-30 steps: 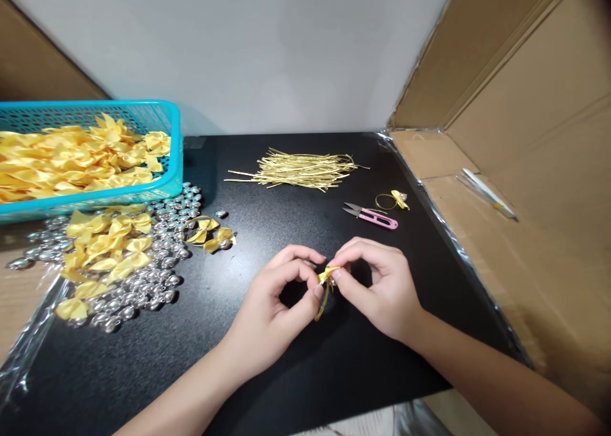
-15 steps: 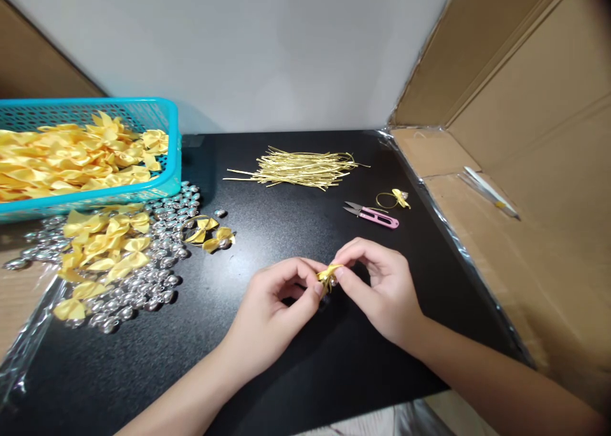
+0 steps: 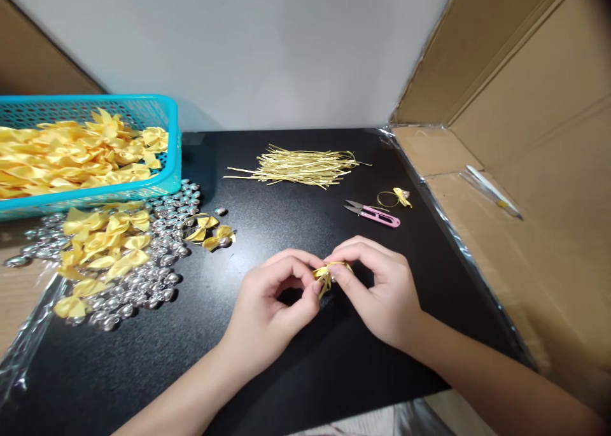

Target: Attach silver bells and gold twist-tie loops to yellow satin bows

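Observation:
Above the black table [image 3: 305, 372], my left hand [image 3: 272, 309] and my right hand [image 3: 382, 289] meet fingertip to fingertip. Both pinch one small yellow ribbon bow [image 3: 324, 275] with gold wire round it. Thumb and forefinger of each hand are closed on it; the other fingers curl underneath. A bundle of gold wire ties [image 3: 300, 167] lies beyond the hands. Pink thread snips [image 3: 375, 214] rest to the right of it, beside a yellow bow on a gold wire loop [image 3: 395, 198].
A turquoise basket [image 3: 172, 143] full of yellow bows stands at the far left. In front of it lie loose yellow bows [image 3: 102, 245] on a heap of silver beads [image 3: 157, 277]. An open cardboard box [image 3: 525, 168] walls the right side, with a pen-like tool [image 3: 491, 191] in it.
The hanging end of gold wire has been drawn up to the bow. Both hands have turned slightly while keeping their pinch on it.

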A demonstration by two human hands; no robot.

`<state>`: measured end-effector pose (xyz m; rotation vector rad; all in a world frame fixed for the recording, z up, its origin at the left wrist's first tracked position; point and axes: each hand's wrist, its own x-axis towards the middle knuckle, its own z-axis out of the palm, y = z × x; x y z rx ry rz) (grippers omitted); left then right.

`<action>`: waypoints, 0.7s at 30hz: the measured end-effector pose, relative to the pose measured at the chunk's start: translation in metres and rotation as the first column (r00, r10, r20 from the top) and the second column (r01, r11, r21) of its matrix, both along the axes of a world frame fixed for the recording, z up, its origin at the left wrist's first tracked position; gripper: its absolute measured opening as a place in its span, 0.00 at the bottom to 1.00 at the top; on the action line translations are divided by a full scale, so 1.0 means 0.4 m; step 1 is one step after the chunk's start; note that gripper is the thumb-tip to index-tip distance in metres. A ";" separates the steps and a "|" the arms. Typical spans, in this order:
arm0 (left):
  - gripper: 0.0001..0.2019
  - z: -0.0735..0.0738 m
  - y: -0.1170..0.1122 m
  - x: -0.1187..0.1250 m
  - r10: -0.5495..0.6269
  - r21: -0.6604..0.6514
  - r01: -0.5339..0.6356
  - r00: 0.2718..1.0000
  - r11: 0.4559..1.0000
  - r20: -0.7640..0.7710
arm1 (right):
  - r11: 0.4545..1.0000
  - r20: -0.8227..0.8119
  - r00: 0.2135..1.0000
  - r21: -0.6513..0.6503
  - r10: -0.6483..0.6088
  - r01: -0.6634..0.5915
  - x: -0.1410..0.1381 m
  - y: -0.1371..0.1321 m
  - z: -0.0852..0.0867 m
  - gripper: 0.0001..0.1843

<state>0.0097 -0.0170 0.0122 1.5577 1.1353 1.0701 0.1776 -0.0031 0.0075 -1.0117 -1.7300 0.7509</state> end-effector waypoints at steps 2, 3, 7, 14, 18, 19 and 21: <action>0.08 -0.003 -0.002 -0.001 0.013 0.016 -0.013 1.000 1.000 0.002 | 1.000 -0.019 1.000 0.004 -0.008 0.008 -0.001 -0.002 -0.003 0.06; 0.08 -0.004 -0.003 -0.001 0.016 0.024 -0.016 1.000 1.000 0.005 | 1.000 -0.030 0.999 0.003 -0.013 0.013 -0.002 -0.004 -0.004 0.07; 0.08 -0.011 -0.006 -0.003 0.022 0.042 -0.023 1.000 0.999 0.008 | 1.000 -0.056 0.998 0.009 -0.028 0.028 -0.004 -0.008 -0.007 0.08; 0.08 -0.009 -0.002 -0.003 0.014 0.043 -0.014 1.000 0.999 -0.005 | 0.998 -0.084 0.995 0.014 -0.052 0.053 -0.006 -0.015 -0.013 0.08; 0.09 -0.005 -0.002 -0.003 0.024 0.033 -0.024 1.000 0.999 0.006 | 1.000 -0.117 0.993 -0.016 -0.027 0.026 -0.008 -0.017 -0.019 0.07; 0.09 -0.005 -0.003 -0.003 0.027 0.028 -0.028 1.000 0.999 0.011 | 1.000 -0.123 0.992 -0.020 -0.018 0.016 -0.008 -0.017 -0.020 0.07; 0.07 -0.005 -0.005 -0.004 0.037 0.027 -0.038 0.999 0.999 0.025 | 1.000 -0.131 0.991 -0.016 -0.011 0.009 -0.009 -0.014 -0.021 0.07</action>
